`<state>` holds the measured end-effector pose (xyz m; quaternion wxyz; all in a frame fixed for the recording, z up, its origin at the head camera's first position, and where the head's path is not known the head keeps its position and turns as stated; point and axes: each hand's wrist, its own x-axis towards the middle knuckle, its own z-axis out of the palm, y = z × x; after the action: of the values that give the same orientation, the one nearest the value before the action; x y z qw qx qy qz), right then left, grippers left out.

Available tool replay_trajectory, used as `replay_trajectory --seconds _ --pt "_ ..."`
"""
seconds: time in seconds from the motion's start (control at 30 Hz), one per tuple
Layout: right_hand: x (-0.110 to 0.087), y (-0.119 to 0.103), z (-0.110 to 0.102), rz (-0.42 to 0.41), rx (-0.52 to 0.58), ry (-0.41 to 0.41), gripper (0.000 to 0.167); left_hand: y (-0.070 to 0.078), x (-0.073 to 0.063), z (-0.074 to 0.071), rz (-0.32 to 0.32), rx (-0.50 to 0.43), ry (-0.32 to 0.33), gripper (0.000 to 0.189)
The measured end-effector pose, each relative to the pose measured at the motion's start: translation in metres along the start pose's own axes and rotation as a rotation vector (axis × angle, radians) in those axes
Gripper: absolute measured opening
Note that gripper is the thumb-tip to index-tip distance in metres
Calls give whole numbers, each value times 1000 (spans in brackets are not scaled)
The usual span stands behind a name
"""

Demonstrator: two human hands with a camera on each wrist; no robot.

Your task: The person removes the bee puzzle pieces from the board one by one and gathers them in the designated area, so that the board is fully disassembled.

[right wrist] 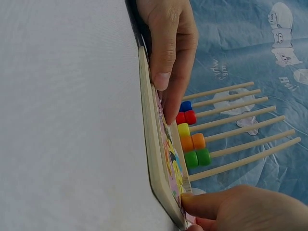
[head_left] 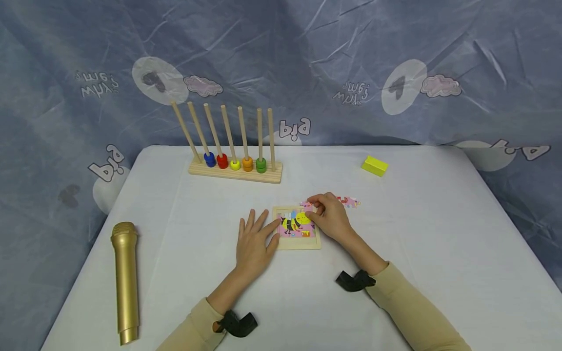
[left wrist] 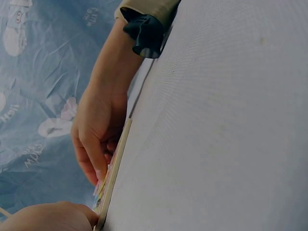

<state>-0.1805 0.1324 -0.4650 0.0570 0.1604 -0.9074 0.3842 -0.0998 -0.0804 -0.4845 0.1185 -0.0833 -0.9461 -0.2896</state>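
A wooden puzzle board [head_left: 296,246] with a yellow-and-black bee picture [head_left: 291,224] lies flat on the white table. Spread and mostly straight, the fingers of my left hand [head_left: 254,246] rest at the board's left edge, as the right wrist view also shows [right wrist: 168,43]. At the upper right corner, my right hand [head_left: 331,217] pinches a pink puzzle piece [head_left: 306,205] between thumb and fingers; the piece is partly hidden by them. Just beyond that hand lies another pink puzzle piece [head_left: 351,202], also partly covered.
Behind the board stands a wooden peg rack [head_left: 237,174] with coloured beads on several of its upright rods. A yellow block [head_left: 375,166] lies at the back right. Along the left side of the table is a gold microphone [head_left: 126,282]. A blue-grey printed cloth [head_left: 281,58] hangs behind.
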Motion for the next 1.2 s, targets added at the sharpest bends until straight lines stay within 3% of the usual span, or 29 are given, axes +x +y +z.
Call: replay_trajectory --seconds 0.3,0.53,0.83,1.0,1.2 --pt "1 1 0 -16 66 3 28 0 0 -1 15 7 19 34" --pt "0 -1 -1 69 214 -3 16 0 -1 0 7 11 11 35" --pt "1 -4 -5 137 341 20 15 -1 -2 3 13 17 19 35" --pt "2 -10 -13 189 388 -24 19 -1 -2 3 8 14 17 35" --pt "-1 -3 -33 192 421 -40 20 0 -2 2 11 18 22 35"
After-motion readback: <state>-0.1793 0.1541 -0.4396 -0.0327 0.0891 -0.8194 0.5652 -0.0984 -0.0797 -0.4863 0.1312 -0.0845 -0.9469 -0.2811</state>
